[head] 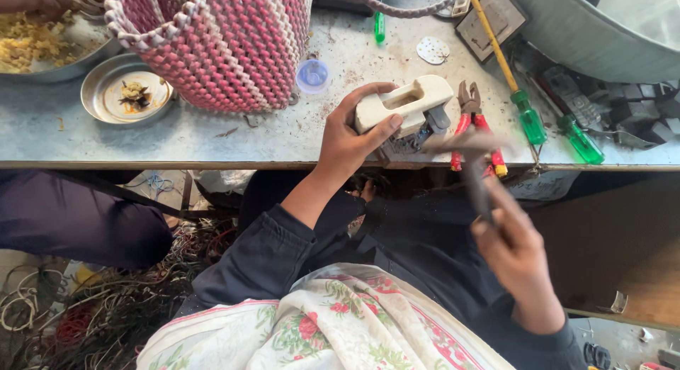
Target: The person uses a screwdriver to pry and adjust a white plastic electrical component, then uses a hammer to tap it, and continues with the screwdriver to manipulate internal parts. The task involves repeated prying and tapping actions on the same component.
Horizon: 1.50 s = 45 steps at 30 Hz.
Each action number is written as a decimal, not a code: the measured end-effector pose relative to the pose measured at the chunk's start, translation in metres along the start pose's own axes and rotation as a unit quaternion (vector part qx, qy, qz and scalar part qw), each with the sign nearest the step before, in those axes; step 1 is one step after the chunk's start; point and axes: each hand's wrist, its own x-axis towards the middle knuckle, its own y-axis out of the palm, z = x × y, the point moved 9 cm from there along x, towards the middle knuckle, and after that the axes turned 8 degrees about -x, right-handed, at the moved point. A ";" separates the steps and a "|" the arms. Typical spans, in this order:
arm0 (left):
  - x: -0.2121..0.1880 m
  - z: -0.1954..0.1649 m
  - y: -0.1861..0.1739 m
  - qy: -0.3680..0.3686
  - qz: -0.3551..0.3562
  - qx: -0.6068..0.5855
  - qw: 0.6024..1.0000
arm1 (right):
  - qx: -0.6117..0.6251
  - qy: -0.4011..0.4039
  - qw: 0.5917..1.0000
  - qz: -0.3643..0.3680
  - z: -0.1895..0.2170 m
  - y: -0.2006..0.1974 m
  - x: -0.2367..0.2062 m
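- The left hand (347, 139) wraps around a cream-coloured block (404, 104) with a slot cut in its top; the thumb lies along the near side, the fingers curl over the far end, and the block rests at the front edge of the metal table (212, 139); a dark metal fitting (418, 132) hangs under the block, just beyond the thumb tip.
- The block's long axis runs left to right, tilted slightly up toward the right; its free end points away from the left fingers, toward the red-handled pliers (471, 122) lying just beside it.
- The right hand (513, 253) is closed around a dark, slim tool (476, 168), blurred by motion; the tool's shaft rises from the fingers toward the table edge, its head lying crosswise near the block's free end; whether the head touches the block cannot be told.
- Of the two hands the left is on the block; the right is well below and to the right of it, reaching it only through the tool.
- Beyond the pliers, further right of the fingers, lie two green-handled screwdrivers (528, 118); a pink woven basket (227, 44) stands left of the left hand, with a small steel plate (95, 93) beside it.
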 end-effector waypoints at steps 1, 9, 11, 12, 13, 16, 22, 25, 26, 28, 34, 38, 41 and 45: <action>0.001 0.002 -0.002 -0.006 -0.009 -0.016 1.000 | -0.007 0.000 1.000 0.023 0.000 0.005 -0.001; -0.004 0.000 -0.004 0.001 -0.026 -0.040 0.999 | -0.027 0.057 0.989 0.132 0.001 0.052 -0.008; -0.008 -0.009 0.001 0.039 -0.007 0.002 0.999 | -0.045 0.054 0.990 0.122 0.006 0.052 -0.006; -0.010 -0.012 0.004 0.057 0.004 0.023 0.998 | -0.054 0.054 0.990 0.115 0.007 0.052 -0.006; -0.010 -0.010 0.003 0.039 0.000 0.023 0.999 | -0.053 0.046 0.992 0.109 0.009 0.053 -0.005; -0.007 -0.005 0.002 0.012 -0.009 0.018 1.000 | -0.053 0.031 0.994 0.093 0.009 0.054 -0.007; 0.000 -0.003 0.003 -0.008 0.010 -0.001 1.000 | 0.023 0.039 0.994 0.103 0.012 0.031 -0.006; -0.001 -0.002 0.001 0.003 0.016 0.000 1.000 | 0.061 0.014 0.998 -0.018 0.038 -0.025 -0.004; -0.001 0.000 0.002 -0.003 0.022 -0.017 1.000 | 0.063 0.012 0.995 -0.075 0.047 -0.045 -0.005; -0.001 0.002 0.001 0.004 0.029 -0.015 0.999 | 0.024 0.006 0.993 -0.111 0.064 -0.058 0.003; -0.001 -0.006 -0.003 0.026 0.029 0.026 0.999 | -0.166 -0.037 0.985 0.002 0.091 -0.025 0.047; 0.000 -0.007 -0.002 0.011 0.030 0.001 0.999 | -0.209 -0.183 0.959 -0.062 0.126 -0.055 0.038; 0.001 -0.001 -0.003 -0.015 0.027 -0.016 0.999 | -0.105 -0.070 0.983 -0.132 0.115 -0.091 0.031; 0.000 0.015 -0.005 -0.080 0.010 -0.068 0.994 | 0.010 -0.045 0.989 -0.142 0.107 -0.097 0.028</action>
